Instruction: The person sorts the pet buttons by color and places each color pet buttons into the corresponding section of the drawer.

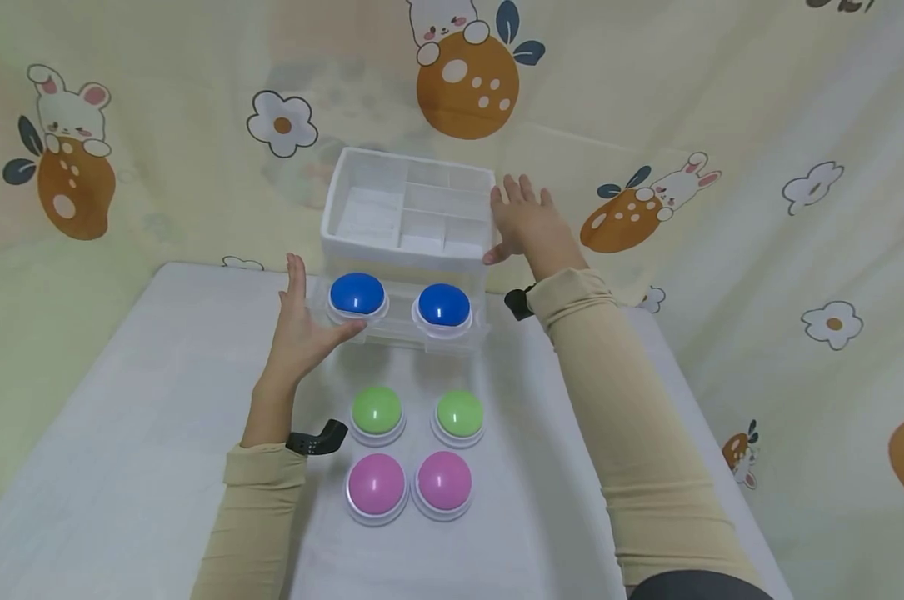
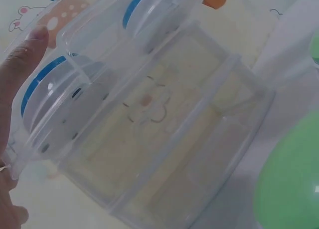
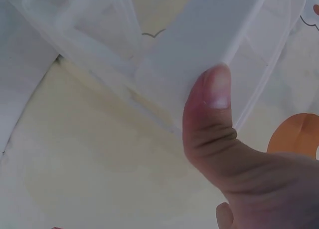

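A storage box (image 1: 452, 250) has a compartment tray on top and a clear body. Two blue dome push buttons (image 1: 357, 294) sit in a clear tray (image 1: 399, 335) at its front, below the compartments. My left hand (image 1: 305, 333) is at that tray's left end, fingers straight up and thumb stretched across its front, under the left blue button. In the left wrist view, the thumb (image 2: 27, 57) lies along the tray's edge. My right hand (image 1: 530, 225) rests at the box's right side with fingers spread; its thumb (image 3: 212, 109) touches the wall in the right wrist view.
Nearer on the white table (image 1: 159, 417) stand two green dome buttons (image 1: 377, 410), and two pink dome buttons (image 1: 377, 485) in front of them. A patterned curtain (image 1: 197, 167) hangs right behind the box and along the sides.
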`<state>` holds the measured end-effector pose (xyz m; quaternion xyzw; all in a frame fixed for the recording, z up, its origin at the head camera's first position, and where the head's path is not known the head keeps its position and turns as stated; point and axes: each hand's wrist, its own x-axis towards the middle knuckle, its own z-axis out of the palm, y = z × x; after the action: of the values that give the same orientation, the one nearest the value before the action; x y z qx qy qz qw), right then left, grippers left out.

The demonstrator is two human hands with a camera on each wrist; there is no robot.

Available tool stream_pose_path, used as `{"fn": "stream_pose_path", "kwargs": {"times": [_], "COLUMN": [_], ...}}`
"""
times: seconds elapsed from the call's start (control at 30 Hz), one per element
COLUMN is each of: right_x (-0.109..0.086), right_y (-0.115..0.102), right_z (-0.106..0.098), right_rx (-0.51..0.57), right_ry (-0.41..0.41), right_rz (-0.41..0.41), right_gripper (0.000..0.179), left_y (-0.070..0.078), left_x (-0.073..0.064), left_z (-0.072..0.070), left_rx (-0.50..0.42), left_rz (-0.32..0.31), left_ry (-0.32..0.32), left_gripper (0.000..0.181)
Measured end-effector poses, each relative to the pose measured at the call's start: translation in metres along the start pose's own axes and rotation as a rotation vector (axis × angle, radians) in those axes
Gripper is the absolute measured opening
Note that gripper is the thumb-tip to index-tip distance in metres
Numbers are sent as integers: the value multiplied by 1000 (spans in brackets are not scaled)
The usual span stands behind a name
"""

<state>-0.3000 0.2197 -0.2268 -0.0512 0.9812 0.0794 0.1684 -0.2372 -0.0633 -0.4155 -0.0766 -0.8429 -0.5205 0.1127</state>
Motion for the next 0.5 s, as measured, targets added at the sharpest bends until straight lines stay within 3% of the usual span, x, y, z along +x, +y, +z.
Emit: {"fn": "stream_pose_path", "kwargs": {"times": [0.5], "right_x": [3], "right_y": [0], "right_z": [-1], "right_rx": [11], "right_ry": [-3], "right_rz": [16], "right_gripper": [110], "left_y": [-3], "left_x": [7], "left_z": [2], "left_rx": [35], "left_rz": [-48], "left_ry": [-3], "left_gripper": [123]}}
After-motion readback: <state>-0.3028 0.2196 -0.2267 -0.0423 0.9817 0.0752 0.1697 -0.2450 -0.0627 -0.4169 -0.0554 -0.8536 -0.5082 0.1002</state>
